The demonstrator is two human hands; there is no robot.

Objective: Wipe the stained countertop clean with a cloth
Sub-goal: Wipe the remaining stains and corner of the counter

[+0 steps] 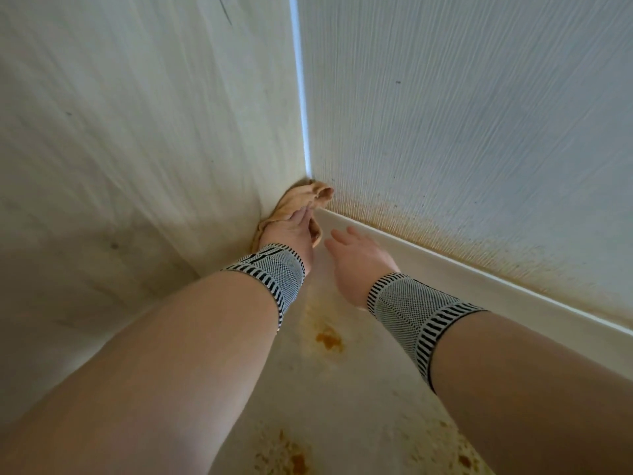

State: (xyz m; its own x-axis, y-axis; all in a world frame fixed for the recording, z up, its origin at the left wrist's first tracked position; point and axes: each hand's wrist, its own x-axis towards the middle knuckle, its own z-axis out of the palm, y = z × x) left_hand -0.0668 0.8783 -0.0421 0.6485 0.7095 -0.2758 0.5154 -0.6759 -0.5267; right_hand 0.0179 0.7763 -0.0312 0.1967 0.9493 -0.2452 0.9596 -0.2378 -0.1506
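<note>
Pale countertop (346,399) with orange-brown stains (329,339), tan cloth (301,200) bunched in its far corner

Left hand (291,231) pinches tan cloth (301,200) bunched into the wall corner. Right hand (356,258) hovers beside it, fingers relaxed, holding nothing. Orange-brown stains (329,339) on pale countertop (346,399) between both forearms; striped wristbands (270,272) on both wrists.
</note>
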